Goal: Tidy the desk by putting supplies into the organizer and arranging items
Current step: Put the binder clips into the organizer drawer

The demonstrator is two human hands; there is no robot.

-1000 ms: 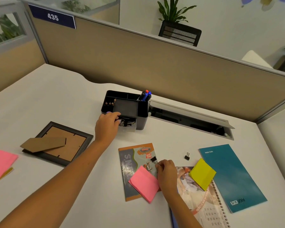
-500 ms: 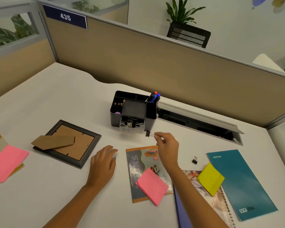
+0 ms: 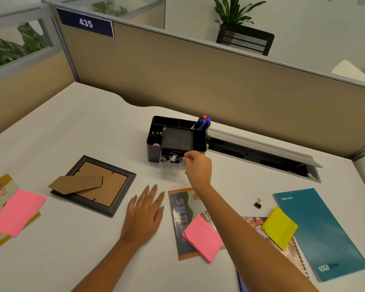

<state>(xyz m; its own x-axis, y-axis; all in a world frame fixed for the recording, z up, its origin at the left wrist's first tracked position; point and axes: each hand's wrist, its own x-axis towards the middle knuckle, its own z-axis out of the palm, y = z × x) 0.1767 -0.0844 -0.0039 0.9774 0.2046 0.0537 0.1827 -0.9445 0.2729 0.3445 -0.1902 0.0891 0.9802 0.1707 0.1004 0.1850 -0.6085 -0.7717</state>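
Observation:
A black desk organizer (image 3: pixel 154 144) stands at the middle back of the desk, with markers (image 3: pixel 203 122) upright in its right cup. Its clear drawer (image 3: pixel 171 166) is pulled out and holds several binder clips. My right hand (image 3: pixel 198 167) is at the drawer's right side and pinches a binder clip (image 3: pixel 174 159) by its wire handle over the drawer. My left hand (image 3: pixel 144 216) rests flat on the desk with straight fingers. Another black binder clip (image 3: pixel 257 204) lies loose on the desk to the right.
A picture frame (image 3: pixel 93 184) lies face down at left with its loose backing. A pink sticky pad (image 3: pixel 202 237) lies on a booklet (image 3: pixel 180 209), a yellow pad (image 3: pixel 279 227) beside a teal notebook (image 3: pixel 322 234). Another pink pad (image 3: pixel 16 211) sits far left. A cable slot (image 3: pixel 261 157) opens behind.
My right hand lifted a binder clip off the booklet and carried it to the open drawer. My left hand left the drawer and came down flat on the desk.

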